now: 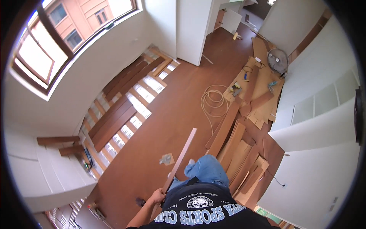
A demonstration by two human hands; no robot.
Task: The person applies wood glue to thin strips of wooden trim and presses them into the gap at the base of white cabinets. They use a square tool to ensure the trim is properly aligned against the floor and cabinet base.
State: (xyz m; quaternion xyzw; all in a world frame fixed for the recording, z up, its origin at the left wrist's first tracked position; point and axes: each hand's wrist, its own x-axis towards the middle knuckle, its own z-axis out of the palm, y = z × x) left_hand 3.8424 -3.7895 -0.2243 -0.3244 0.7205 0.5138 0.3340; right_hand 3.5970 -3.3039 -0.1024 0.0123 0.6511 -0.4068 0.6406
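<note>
My left hand (157,195) is closed around the lower end of a long, narrow floorboard (181,158). The board's pale pinkish side faces up, and it slants away from me toward the middle of the room. My right hand is out of sight, hidden beyond my body. Beneath the board lies the laid brown floor (171,110), with a small cardboard piece (167,158) and something grey on it, to the left of the board.
Loose floorboards (110,122) rest across exposed battens (135,95) at the left, below the window. To my right are stacked boards (232,141). Ahead lie a coiled hose (214,100), a nail gun (235,88), cardboard sheets (263,103) and a round fan (277,61).
</note>
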